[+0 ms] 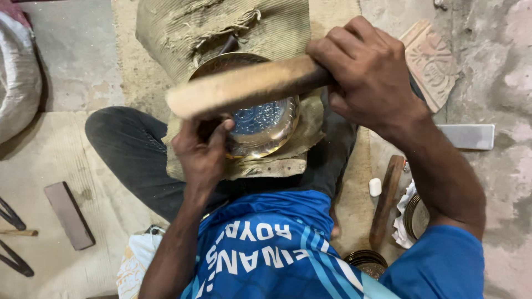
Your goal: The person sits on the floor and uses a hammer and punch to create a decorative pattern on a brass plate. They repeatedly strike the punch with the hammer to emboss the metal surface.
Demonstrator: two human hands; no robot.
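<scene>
Engraving step, it seems: right hand (368, 75) grips a blurred wooden mallet (244, 87); left hand (202, 152), at seven o'clock, pinches something unclear against the round embossed brass plate (265, 124). Next calls for steady aim.

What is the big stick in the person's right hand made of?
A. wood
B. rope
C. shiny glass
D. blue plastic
A: the right hand grips a long, pale brown wooden stick, blurred at its far end, held across the engraved round metal plate that the left hand steadies.
</scene>
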